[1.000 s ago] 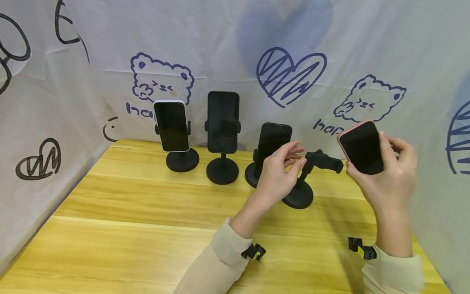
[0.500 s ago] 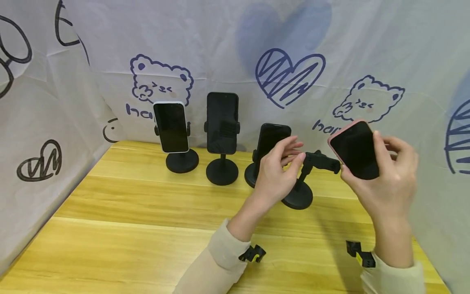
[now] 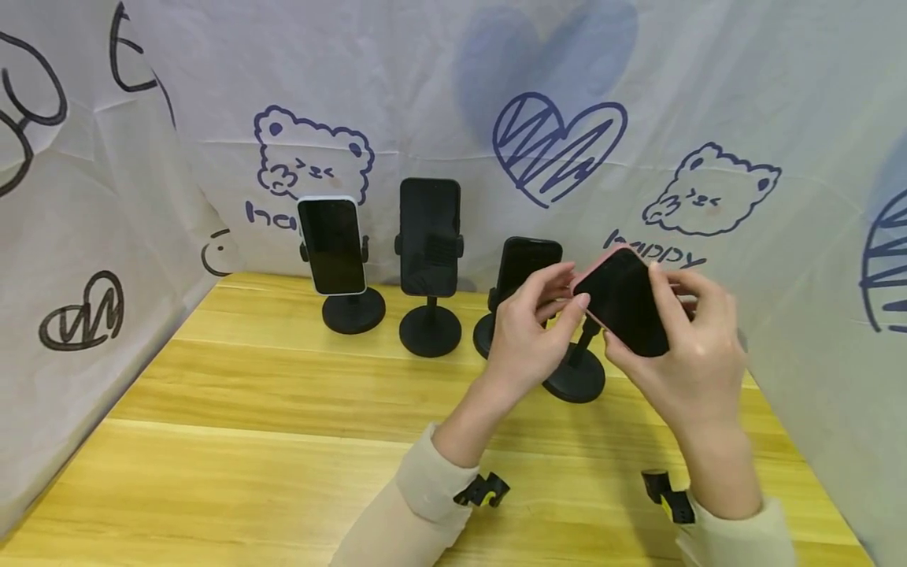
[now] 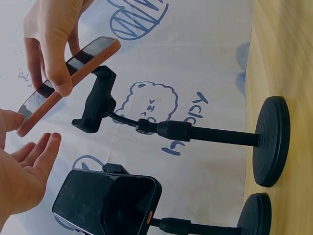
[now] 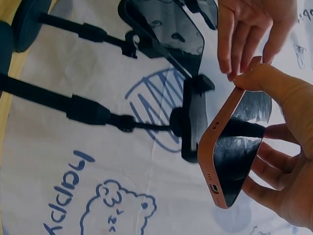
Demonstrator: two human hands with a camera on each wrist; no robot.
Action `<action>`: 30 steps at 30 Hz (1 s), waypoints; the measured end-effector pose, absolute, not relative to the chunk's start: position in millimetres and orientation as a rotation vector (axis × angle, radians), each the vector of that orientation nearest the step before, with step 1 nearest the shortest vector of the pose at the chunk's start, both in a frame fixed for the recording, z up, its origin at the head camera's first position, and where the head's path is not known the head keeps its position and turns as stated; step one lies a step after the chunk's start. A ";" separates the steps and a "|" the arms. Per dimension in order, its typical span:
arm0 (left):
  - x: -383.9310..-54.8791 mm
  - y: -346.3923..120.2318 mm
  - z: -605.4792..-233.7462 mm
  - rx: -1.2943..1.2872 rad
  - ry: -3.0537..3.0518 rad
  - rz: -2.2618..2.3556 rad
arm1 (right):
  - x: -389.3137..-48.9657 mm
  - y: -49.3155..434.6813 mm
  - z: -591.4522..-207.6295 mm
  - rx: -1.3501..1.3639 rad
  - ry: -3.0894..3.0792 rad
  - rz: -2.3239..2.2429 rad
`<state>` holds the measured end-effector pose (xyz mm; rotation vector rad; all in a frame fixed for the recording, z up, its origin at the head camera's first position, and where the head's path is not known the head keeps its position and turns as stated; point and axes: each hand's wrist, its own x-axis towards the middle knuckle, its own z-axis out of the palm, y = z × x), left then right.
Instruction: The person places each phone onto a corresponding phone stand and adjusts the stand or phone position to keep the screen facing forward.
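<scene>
My right hand (image 3: 694, 346) grips a pink-edged smartphone (image 3: 625, 303) by its sides, fingers on one long edge and thumb on the other. The phone is tilted in front of the clamp of a black phone stand (image 4: 95, 100), with a gap showing in the right wrist view. My left hand (image 3: 527, 335) is at the phone's left end, its thumb tip right at the corner and its other fingers loosely extended. In the head view the phone covers most of the stand's clamp; its round base (image 3: 577, 378) shows below. Behind the left hand, a black phone (image 3: 523, 264) sits in another stand.
Further left, a black phone (image 3: 430, 236) and a white-edged phone (image 3: 331, 246) stand upright in black stands. All the stands are on a wooden table (image 3: 269, 441). A white cloth (image 3: 439, 79) with drawn bears and hearts hangs close behind them.
My right hand has brought the pink-edged phone leftward, from beside the stand to in front of its clamp and up to my left hand. The left hand has barely moved.
</scene>
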<state>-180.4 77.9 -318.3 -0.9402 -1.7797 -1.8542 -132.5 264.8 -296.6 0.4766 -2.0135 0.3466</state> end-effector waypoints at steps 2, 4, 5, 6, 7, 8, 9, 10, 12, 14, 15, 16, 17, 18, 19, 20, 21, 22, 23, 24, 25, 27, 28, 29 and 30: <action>-180.9 75.6 -318.9 -0.940 -1.769 -1.863 | -132.8 260.9 -298.1 0.489 -2.020 0.342; -181.8 72.8 -319.8 -0.944 -1.761 -1.888 | -132.9 257.4 -299.1 0.497 -2.028 0.338; -182.3 71.2 -320.3 -0.943 -1.765 -1.904 | -132.9 255.8 -299.5 0.497 -2.030 0.336; -182.7 69.6 -320.6 -0.942 -1.769 -1.925 | -132.9 254.4 -299.9 0.494 -2.033 0.333; -183.0 68.0 -320.9 -0.943 -1.775 -1.949 | -132.8 253.2 -300.1 0.490 -2.037 0.327; -183.5 66.5 -321.1 -0.943 -1.781 -1.970 | -132.8 252.0 -300.3 0.487 -2.039 0.327; -183.9 65.2 -321.2 -0.944 -1.786 -1.991 | -132.6 251.1 -300.6 0.482 -2.042 0.327; -184.1 64.0 -321.3 -0.943 -1.791 -2.010 | -132.5 250.1 -300.9 0.477 -2.045 0.329; -184.5 62.3 -321.4 -0.938 -1.793 -2.032 | -132.5 248.5 -301.9 0.465 -2.047 0.335; -184.4 61.2 -321.4 -0.932 -1.790 -2.037 | -132.5 247.1 -302.9 0.458 -2.048 0.349; -184.3 60.7 -321.4 -0.925 -1.788 -2.036 | -132.6 246.5 -303.5 0.455 -2.047 0.355; -184.2 60.4 -321.4 -0.920 -1.784 -2.038 | -132.7 245.9 -303.9 0.455 -2.043 0.361; -184.1 60.1 -321.2 -0.914 -1.780 -2.040 | -132.9 245.4 -304.4 0.457 -2.038 0.369; -184.1 59.5 -321.0 -0.909 -1.775 -2.041 | -133.1 245.0 -304.7 0.460 -2.034 0.375; -184.2 58.9 -320.8 -0.908 -1.771 -2.038 | -133.4 244.5 -304.9 0.466 -2.030 0.385; -184.1 58.0 -320.3 -0.908 -1.764 -2.039 | -133.7 244.0 -305.0 0.475 -2.022 0.398; -184.5 57.0 -319.8 -0.908 -1.758 -2.038 | -133.9 243.6 -305.1 0.486 -2.016 0.412; -184.8 55.9 -319.1 -0.911 -1.748 -2.039 | -134.1 243.2 -305.1 0.498 -2.010 0.429; -185.1 54.5 -318.4 -0.915 -1.741 -2.036 | -134.2 242.8 -305.1 0.511 -2.005 0.446; -185.4 53.0 -317.7 -0.922 -1.734 -2.028 | -134.1 242.5 -304.9 0.525 -2.002 0.469; -185.7 51.5 -317.0 -0.925 -1.734 -2.018 | -133.8 242.1 -304.6 0.539 -1.998 0.493; -186.3 48.5 -316.1 -0.933 -1.740 -1.996 | -133.0 241.5 -303.7 0.562 -1.992 0.548; -186.5 47.1 -315.7 -0.939 -1.746 -1.987 | -132.5 241.4 -303.3 0.569 -1.990 0.575; -186.6 45.5 -315.6 -0.944 -1.760 -1.975 | -131.7 241.4 -302.7 0.575 -1.991 0.604; -186.4 44.0 -315.2 -0.951 -1.775 -1.964 | -130.9 241.7 -302.0 0.580 -1.993 0.635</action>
